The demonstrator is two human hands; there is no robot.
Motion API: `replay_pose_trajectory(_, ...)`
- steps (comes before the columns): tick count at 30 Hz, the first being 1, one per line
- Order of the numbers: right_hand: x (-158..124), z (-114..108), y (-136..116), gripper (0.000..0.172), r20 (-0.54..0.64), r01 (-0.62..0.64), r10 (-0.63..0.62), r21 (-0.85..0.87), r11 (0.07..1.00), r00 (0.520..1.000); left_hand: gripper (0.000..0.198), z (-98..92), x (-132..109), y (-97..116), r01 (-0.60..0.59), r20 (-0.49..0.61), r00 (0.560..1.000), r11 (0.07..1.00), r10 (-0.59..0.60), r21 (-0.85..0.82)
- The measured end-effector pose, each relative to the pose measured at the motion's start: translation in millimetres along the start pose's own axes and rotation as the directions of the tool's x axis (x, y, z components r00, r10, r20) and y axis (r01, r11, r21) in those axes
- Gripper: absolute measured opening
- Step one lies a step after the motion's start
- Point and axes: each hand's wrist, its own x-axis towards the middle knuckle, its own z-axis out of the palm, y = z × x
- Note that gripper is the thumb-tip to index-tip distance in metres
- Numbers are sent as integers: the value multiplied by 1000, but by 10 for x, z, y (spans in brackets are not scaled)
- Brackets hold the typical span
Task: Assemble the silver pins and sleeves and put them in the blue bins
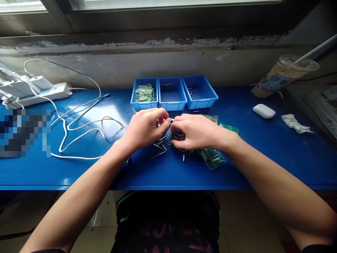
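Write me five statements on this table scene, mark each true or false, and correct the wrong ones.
1. Three blue bins stand in a row beyond the hands. True.
2. The left bin holds only white cables. False: it holds green-and-white packets.
3. A white case lies to the left of the left hand. False: it lies to the right of the right hand.
4. A cup with a straw is on the right side of the table. True.
5. All the metal pins are inside bins. False: many lie on the table around the hands.
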Motion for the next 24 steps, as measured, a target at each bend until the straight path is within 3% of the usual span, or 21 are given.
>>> replay_pose_trajectory(18, 71, 87, -70, 9, -32, 38, -40, -69, 997, 999, 17, 4, 14, -3, -11, -8, 1000, 1000, 11, -3)
replay_pose_trajectory(24, 46, 43, -42, 6, -87, 54, -52, 25, 998, 995, 17, -8, 14, -2, -7, -26, 1000, 1000, 7, -2)
